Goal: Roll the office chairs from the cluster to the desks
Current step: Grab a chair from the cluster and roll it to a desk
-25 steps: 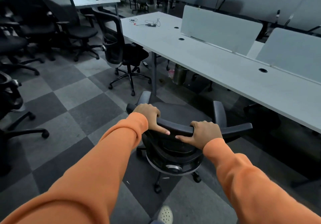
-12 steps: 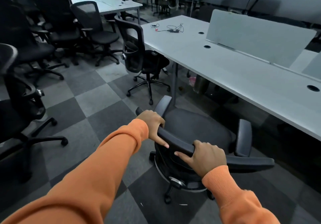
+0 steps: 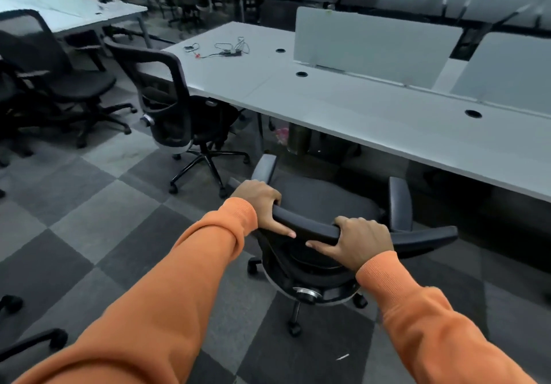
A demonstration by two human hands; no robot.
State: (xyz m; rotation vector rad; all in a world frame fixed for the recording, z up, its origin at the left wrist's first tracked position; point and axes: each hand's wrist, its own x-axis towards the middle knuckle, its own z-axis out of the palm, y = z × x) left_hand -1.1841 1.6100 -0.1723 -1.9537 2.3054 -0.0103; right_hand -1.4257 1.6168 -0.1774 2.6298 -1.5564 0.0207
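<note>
cluster chairs: a bunch of black cluster chairs (image 3: 74, 85) stand close together at the far left, next to a white back desk (image 3: 74, 17).
wheel leg: down in the left corner i see one black wheel leg (image 3: 44, 340). the rest of that chair is out of the picture.
floor: carpet squares (image 3: 89, 219) in light grey and dark grey, like a checker board.
net-back chair: a black net-back chair (image 3: 167, 100) sits at the left end of the long desk, with its seat partly under the desk top.
wires: a small tangle of wires (image 3: 223, 50) lies on the desk top near that end.
left hand: my left hand (image 3: 259, 205) is curled round the left end of the top bar (image 3: 310, 228) and grips it. my thumb lies along the bar toward the middle.
black office chair: the black office chair (image 3: 322, 202) i hold is right in front of me on the carpet, just beside the long desk. its seat faces the desk and is not under it. its armrests (image 3: 401, 202) stick up on each side.
bin: a dark bin (image 3: 298, 139) stands under the desk, past my chair.
right hand: my right hand (image 3: 363, 240) is curled over the right part of the same bar and grips it. my two thumbs point at each other and do not touch.
sleeves: both my arms are in orange sleeves (image 3: 167, 309).
long desk: the white long desk (image 3: 387, 121) runs from the middle out to the right edge. it has round holes (image 3: 301, 74) in the top and pale divider panels (image 3: 372, 47) standing along its back.
</note>
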